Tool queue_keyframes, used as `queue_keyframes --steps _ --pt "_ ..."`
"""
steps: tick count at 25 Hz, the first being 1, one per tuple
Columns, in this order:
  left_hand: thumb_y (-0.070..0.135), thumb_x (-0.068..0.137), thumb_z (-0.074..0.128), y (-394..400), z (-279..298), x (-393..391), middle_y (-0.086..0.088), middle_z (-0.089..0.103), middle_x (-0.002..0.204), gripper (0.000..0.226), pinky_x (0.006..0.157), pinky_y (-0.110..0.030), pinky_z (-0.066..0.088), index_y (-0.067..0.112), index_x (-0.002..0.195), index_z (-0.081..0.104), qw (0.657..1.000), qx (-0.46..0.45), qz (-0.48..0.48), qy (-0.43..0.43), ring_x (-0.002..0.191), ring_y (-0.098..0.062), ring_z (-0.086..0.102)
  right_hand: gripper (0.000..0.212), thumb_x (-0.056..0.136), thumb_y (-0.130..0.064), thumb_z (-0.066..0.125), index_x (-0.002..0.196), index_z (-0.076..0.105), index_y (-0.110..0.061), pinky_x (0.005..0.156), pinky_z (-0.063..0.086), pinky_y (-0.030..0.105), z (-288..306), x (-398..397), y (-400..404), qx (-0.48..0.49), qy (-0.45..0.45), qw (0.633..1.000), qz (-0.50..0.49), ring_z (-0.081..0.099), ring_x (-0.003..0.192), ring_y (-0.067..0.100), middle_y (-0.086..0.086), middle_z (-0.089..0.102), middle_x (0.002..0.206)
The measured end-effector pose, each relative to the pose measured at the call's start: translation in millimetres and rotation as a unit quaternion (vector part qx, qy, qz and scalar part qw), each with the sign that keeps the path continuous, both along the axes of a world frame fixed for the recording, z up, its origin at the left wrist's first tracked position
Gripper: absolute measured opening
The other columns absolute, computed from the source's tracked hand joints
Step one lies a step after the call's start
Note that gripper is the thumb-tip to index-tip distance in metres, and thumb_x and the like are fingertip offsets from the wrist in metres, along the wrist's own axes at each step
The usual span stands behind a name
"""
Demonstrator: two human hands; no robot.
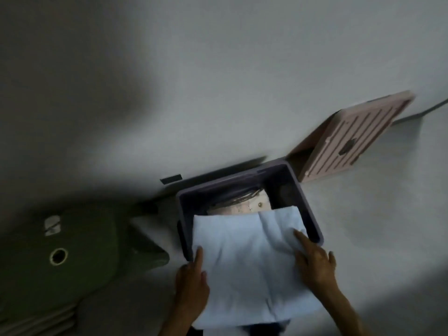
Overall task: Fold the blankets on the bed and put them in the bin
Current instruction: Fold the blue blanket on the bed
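You had both hands on the folded light blue blanket (249,260), left hand (191,280) gripping its edge and right hand (315,260) flat on top, easing it into the purple bin (312,214), so looked like this one was nearly stowed.

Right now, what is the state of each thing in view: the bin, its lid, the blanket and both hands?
Purple bin: open, lid off, already holds pale folded items.
Pink lid: off, leaning tilted against the wall.
Light blue blanket: folded, lying over the bin's near rim, partly inside.
Left hand: holds the blanket's left edge.
Right hand: fingers straight, pressing on the blanket.
Green plush toy: lying beside the bin.
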State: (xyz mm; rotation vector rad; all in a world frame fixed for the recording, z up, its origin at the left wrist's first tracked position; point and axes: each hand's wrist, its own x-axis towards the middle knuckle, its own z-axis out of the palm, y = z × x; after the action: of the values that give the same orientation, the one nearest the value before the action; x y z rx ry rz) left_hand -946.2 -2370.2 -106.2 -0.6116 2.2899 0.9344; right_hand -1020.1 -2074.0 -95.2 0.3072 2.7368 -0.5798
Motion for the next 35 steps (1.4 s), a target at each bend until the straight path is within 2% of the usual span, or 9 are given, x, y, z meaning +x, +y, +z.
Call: queue_keyframes --steps 8,12,15,18,20,25,28,32,35 --pt "0.015 0.098 0.047 43.1 -269.0 -91.9 0.000 0.026 0.158 0.065 0.116 -0.025 0.018 0.039 0.149 0.015 0.990 -0.035 0.120 0.067 0.143 -0.018 0.026 0.062 0.087 -0.008 0.065 0.140 0.048 -0.036 0.101 0.043 0.057 -301.5 -138.9 20.3 -0.078 -0.007 0.995 0.061 0.061 0.114 0.036 0.009 0.066 0.123" --pt "0.017 0.095 0.048 65.6 -365.7 -86.4 -0.008 0.042 0.149 0.059 0.112 -0.026 0.023 0.032 0.148 0.025 0.982 -0.083 0.117 0.119 0.135 -0.026 0.041 0.055 0.085 -0.021 0.062 0.139 0.053 -0.032 0.102 0.046 0.049 -397.2 -148.1 35.1 -0.057 0.060 0.992 0.090 0.063 0.112 0.034 0.012 0.067 0.119" --pt "0.034 0.099 0.043 68.5 -401.4 -93.4 -0.014 0.013 0.158 0.074 0.116 -0.047 0.021 0.036 0.151 -0.010 0.981 -0.183 -0.003 -0.069 0.140 -0.035 0.025 0.073 0.081 -0.015 0.068 0.148 0.041 -0.029 0.107 0.029 0.059 -431.0 -148.8 33.0 0.070 -0.011 0.993 0.091 0.050 0.122 0.043 0.020 0.056 0.130" --pt "0.039 0.095 0.046 68.6 -394.4 -105.2 -0.011 -0.017 0.160 0.083 0.117 -0.057 0.002 0.032 0.152 -0.015 0.943 -0.235 -0.148 -0.182 0.146 -0.038 -0.004 0.089 0.077 -0.015 0.070 0.154 0.026 -0.027 0.112 0.018 0.061 -425.7 -137.9 28.6 0.126 -0.055 0.982 0.127 0.029 0.141 0.040 0.018 0.035 0.153" --pt "0.039 0.093 0.052 70.5 -366.7 -113.5 -0.012 -0.013 0.161 0.088 0.118 -0.056 0.003 0.030 0.153 -0.012 0.948 -0.238 -0.150 -0.149 0.148 -0.034 -0.005 0.083 0.083 -0.023 0.068 0.154 0.025 -0.027 0.113 0.020 0.060 -398.0 -135.5 30.5 0.099 -0.055 0.985 0.132 0.027 0.143 0.038 0.015 0.030 0.157" --pt "0.036 0.049 0.086 101.9 -212.9 -132.1 -0.015 0.038 0.151 0.112 0.108 -0.056 0.023 0.024 0.148 0.035 0.963 -0.223 -0.137 0.065 0.134 -0.040 0.041 0.056 0.093 -0.046 0.035 0.142 0.047 -0.023 0.094 0.047 0.057 -245.1 -116.9 34.7 0.026 0.075 0.994 0.078 0.054 0.123 0.041 0.018 0.052 0.142" --pt "0.040 0.047 0.073 136.3 -73.6 -157.5 -0.010 0.042 0.150 0.102 0.107 -0.058 0.019 0.028 0.144 0.042 0.947 -0.225 -0.163 0.161 0.130 -0.037 0.046 0.069 0.094 -0.064 0.017 0.137 0.055 -0.028 0.090 0.050 0.053 -104.1 -111.5 29.8 0.015 0.126 0.992 0.015 0.057 0.120 0.037 0.014 0.056 0.139" --pt "0.041 0.037 0.088 190.1 150.7 -167.7 -0.006 0.031 0.156 0.129 0.098 -0.065 0.025 0.032 0.151 0.028 0.923 -0.190 -0.236 0.236 0.127 -0.035 0.043 0.060 0.090 -0.063 0.034 0.139 0.050 -0.032 0.094 0.045 0.050 121.8 -82.0 43.7 0.019 0.202 0.974 -0.095 0.050 0.128 0.035 0.007 0.046 0.148" --pt "0.046 0.054 0.083 232.0 280.9 -175.0 -0.008 0.026 0.158 0.115 0.104 -0.063 0.021 0.030 0.152 0.024 0.890 -0.156 -0.293 0.313 0.136 -0.035 0.034 0.067 0.088 -0.066 0.038 0.146 0.040 -0.033 0.100 0.042 0.053 249.4 -68.8 82.7 0.028 0.247 0.956 -0.154 0.042 0.135 0.036 0.009 0.038 0.154"
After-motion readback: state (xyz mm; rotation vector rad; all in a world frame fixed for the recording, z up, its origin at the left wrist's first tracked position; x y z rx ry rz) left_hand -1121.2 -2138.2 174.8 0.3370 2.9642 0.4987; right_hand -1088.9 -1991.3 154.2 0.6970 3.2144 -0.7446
